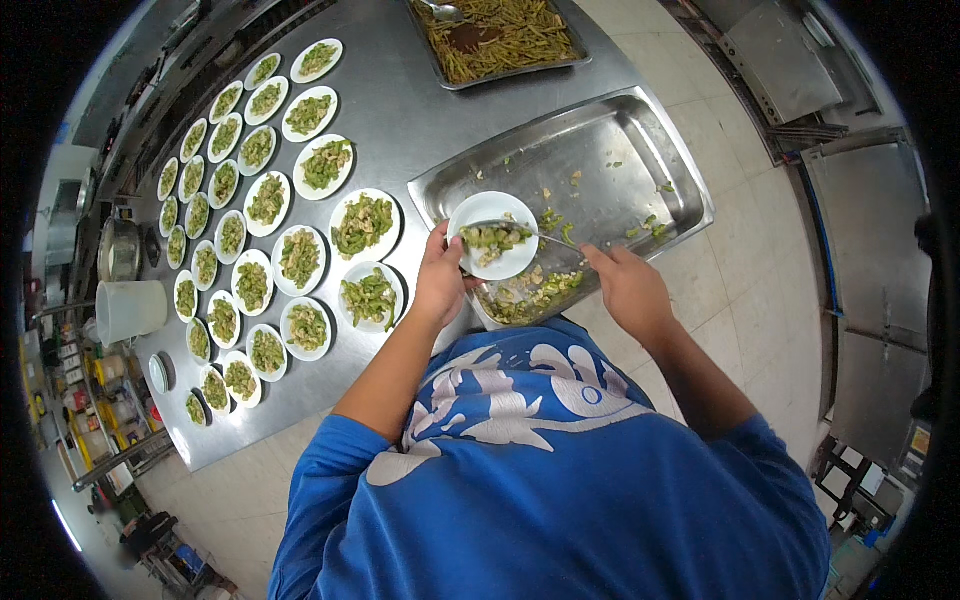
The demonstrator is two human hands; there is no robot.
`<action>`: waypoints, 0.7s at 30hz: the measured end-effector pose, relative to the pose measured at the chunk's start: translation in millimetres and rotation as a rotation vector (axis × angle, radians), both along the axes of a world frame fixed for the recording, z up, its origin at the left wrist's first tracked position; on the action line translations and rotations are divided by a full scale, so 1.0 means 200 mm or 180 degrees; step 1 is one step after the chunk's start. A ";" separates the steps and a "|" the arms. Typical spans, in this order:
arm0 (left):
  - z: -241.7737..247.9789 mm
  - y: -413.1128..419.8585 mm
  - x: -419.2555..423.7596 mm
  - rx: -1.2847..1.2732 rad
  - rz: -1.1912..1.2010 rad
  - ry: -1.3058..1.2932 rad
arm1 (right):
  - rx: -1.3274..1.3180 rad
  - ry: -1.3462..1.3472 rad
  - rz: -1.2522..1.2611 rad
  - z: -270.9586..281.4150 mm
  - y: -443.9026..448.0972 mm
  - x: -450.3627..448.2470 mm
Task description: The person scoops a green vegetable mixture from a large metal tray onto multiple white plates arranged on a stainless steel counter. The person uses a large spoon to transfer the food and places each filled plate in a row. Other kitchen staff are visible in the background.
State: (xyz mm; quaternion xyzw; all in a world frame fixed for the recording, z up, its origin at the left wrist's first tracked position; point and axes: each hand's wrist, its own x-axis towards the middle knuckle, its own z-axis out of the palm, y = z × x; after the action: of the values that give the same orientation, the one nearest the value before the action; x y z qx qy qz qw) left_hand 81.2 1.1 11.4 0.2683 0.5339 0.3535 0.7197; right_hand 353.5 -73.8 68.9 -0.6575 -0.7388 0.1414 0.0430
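My left hand point(442, 277) grips the left rim of a small white plate point(506, 201) above a large steel tray point(622, 180). With my right hand point(626, 285) I hold a metal serving spoon point(555, 239) by its handle. The spoon's bowl is over the plate, loaded with chopped green vegetable and pale bits point(491, 238), some of which lie on the plate. Leftover food point(559, 289) is gathered at the tray's near end, and a few scraps are scattered across its bottom.
Several filled white plates point(362, 225) stand in rows on the steel table point(390, 120) to the left. A second tray point(502, 41) of cooked green beans with a spoon sits at the far side. A whitish plastic container point(131, 311) and stacked plates point(158, 373) are at the left edge.
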 end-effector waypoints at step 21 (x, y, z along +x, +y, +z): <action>0.04 -0.10 -0.20 0.0383 0.0808 -0.0160 | -0.0465 -0.0245 0.0607 -0.24 -0.05 0.31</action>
State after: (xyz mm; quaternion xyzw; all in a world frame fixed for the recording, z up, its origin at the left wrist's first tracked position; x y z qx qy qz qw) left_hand 40.6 -18.0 20.0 0.2324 0.5232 0.4797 0.6650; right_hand 416.0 -84.5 21.7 -0.5907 -0.7868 0.1729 -0.0471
